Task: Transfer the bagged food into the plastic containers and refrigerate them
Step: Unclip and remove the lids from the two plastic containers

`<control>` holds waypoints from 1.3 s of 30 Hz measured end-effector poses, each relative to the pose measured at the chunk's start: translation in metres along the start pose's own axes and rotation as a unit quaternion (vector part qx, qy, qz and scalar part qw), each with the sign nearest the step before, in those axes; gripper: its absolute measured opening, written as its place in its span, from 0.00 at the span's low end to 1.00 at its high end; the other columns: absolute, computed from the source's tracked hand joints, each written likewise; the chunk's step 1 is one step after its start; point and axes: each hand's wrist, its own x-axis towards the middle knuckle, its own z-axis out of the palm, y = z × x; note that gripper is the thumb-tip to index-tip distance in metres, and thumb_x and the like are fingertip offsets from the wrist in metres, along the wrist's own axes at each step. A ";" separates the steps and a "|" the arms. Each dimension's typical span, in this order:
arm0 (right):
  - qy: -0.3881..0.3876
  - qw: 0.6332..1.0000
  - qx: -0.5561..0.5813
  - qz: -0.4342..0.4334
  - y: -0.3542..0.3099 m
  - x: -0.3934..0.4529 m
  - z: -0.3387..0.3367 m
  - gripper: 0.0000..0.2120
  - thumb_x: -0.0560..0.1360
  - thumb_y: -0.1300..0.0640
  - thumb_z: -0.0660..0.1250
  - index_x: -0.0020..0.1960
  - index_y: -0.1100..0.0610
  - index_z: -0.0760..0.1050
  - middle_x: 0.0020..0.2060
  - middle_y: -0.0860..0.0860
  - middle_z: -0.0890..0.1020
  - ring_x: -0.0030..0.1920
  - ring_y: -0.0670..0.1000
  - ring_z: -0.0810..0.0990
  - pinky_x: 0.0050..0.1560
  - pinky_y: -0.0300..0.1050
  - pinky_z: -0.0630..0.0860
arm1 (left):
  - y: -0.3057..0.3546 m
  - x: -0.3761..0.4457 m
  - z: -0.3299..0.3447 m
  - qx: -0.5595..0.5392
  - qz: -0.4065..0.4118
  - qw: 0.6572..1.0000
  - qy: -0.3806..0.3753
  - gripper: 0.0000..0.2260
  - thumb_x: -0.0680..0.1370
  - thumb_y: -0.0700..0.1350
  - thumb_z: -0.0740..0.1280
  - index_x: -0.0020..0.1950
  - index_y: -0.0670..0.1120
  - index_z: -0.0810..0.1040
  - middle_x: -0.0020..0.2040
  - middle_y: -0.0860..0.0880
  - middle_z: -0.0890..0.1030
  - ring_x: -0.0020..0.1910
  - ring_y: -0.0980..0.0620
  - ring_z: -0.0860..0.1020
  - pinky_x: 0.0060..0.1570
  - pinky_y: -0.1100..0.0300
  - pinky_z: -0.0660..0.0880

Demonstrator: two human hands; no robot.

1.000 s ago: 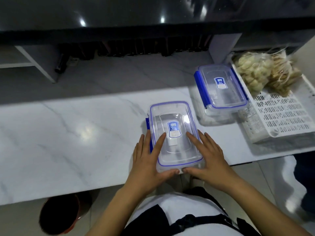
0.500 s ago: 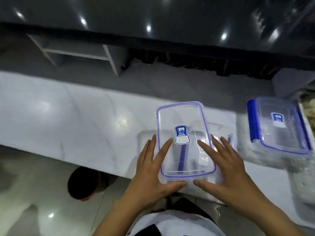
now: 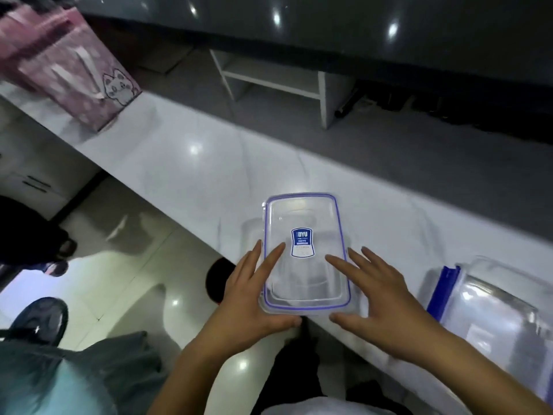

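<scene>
A clear plastic lid [image 3: 305, 253] with a blue seal and a blue label is held flat over the white marble counter [image 3: 185, 163]. My left hand [image 3: 254, 298] grips its near left corner, fingers on top and thumb at the near edge. My right hand [image 3: 380, 301] holds the near right side the same way. The clear container base [image 3: 251, 235] shows beneath the lid, sticking out on its left. A second closed container [image 3: 496, 313] with a blue clip sits at the right edge of the counter. No bagged food is in view.
A pink gift bag [image 3: 77, 82] with a cat picture stands on the counter's far left. A dark round bin [image 3: 217, 283] sits on the floor below the counter edge. Another person's shoe [image 3: 39, 320] and clothing are at the lower left. A white shelf [image 3: 269, 76] lies behind the counter.
The lid has come up off the container base and sits shifted over it. The view has swung left: the white basket with the bagged food is gone from sight and the pink bag appears.
</scene>
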 end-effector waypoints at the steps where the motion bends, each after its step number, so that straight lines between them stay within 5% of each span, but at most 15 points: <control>1: 0.000 1.000 -0.008 0.000 -0.003 0.011 0.003 0.38 0.73 0.36 0.67 0.71 0.26 0.45 0.80 0.41 0.47 0.79 0.44 0.38 0.76 0.43 0.41 | -0.010 0.006 -0.005 0.000 -0.003 1.000 -0.003 0.51 0.63 0.69 0.75 0.76 0.74 0.44 0.80 0.66 0.43 0.80 0.57 0.45 0.76 0.39 0.58; 14: 0.044 0.988 -0.037 0.142 -0.072 0.209 0.053 0.45 0.68 0.29 0.59 0.79 0.37 0.44 0.81 0.48 0.49 0.80 0.53 0.42 0.78 0.55 0.43 | -0.171 0.190 -0.118 0.122 0.071 0.983 -0.115 0.49 0.63 0.70 0.73 0.70 0.80 0.39 0.82 0.57 0.43 0.81 0.49 0.43 0.78 0.50 0.47; 25: 0.108 0.963 -0.139 0.206 -0.109 0.359 0.061 0.42 0.74 0.30 0.57 0.79 0.37 0.39 0.81 0.51 0.43 0.79 0.58 0.36 0.74 0.67 0.36 | -0.215 0.331 -0.214 0.266 0.089 0.949 -0.147 0.52 0.66 0.66 0.75 0.79 0.66 0.43 0.83 0.50 0.47 0.81 0.42 0.48 0.77 0.42 0.52; 34: 0.115 0.967 -0.127 0.190 -0.092 0.375 0.061 0.47 0.69 0.23 0.57 0.71 0.30 0.25 0.80 0.46 0.36 0.78 0.54 0.29 0.70 0.71 0.30 | -0.200 0.347 -0.228 0.300 0.044 0.935 -0.183 0.54 0.65 0.63 0.75 0.79 0.65 0.40 0.83 0.47 0.44 0.81 0.40 0.46 0.76 0.39 0.54; 39: 0.098 0.967 -0.130 0.198 -0.083 0.317 0.067 0.41 0.74 0.26 0.53 0.77 0.35 0.35 0.79 0.44 0.33 0.76 0.51 0.26 0.70 0.68 0.27 | -0.179 0.312 -0.210 0.297 0.078 0.946 -0.105 0.46 0.73 0.64 0.71 0.80 0.63 0.41 0.83 0.47 0.43 0.81 0.40 0.46 0.77 0.42 0.51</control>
